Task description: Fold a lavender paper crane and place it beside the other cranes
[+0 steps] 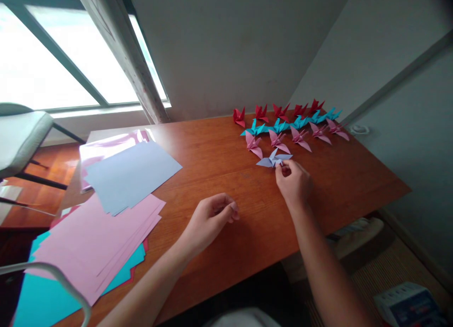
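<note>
My right hand [293, 180] pinches the tail of a pale blue paper crane [272, 160] that rests on the wooden table [226, 176], just in front of a row of pink cranes [299, 137]. Behind those lie a row of teal cranes [283, 126] and a row of red cranes [279, 111]. My left hand [212, 218] hovers over the table's middle with its fingers curled loosely; nothing shows in it.
Stacks of flat paper lie at the table's left: pale blue sheets [130, 173] on top, pink sheets [102, 242], teal sheets [46, 298] at the bottom. A grey chair [21, 133] stands by the window. A box [406, 303] sits on the floor at the right.
</note>
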Demonstrator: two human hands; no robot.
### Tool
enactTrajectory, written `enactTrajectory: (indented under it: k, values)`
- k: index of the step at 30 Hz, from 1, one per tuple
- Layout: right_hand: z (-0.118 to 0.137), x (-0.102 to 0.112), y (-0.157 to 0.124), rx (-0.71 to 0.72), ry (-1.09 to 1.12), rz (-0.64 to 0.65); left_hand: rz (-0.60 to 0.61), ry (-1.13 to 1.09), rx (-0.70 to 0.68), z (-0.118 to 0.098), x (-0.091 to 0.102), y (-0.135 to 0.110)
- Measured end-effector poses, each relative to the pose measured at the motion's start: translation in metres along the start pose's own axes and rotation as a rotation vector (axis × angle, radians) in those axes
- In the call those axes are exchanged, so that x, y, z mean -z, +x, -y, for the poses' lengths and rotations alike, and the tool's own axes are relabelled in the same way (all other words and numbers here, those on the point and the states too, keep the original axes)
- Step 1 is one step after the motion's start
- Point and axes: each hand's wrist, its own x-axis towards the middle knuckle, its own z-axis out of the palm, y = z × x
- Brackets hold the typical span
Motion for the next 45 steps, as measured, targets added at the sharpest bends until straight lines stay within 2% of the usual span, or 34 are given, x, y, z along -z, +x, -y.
enactTrajectory:
  k: [26,45]
  values:
    - [0.0002,0.0018,0.0007,-0.045,0.019,-0.020,0.002,-0.018,-0.002,-0.0016,-0.0005,0.0005]
    - [0.0021,0.0022,0.0004,-0.047,-0.005,0.026,0.002,-0.002,-0.005,-0.0003,-0.0007,-0.0004]
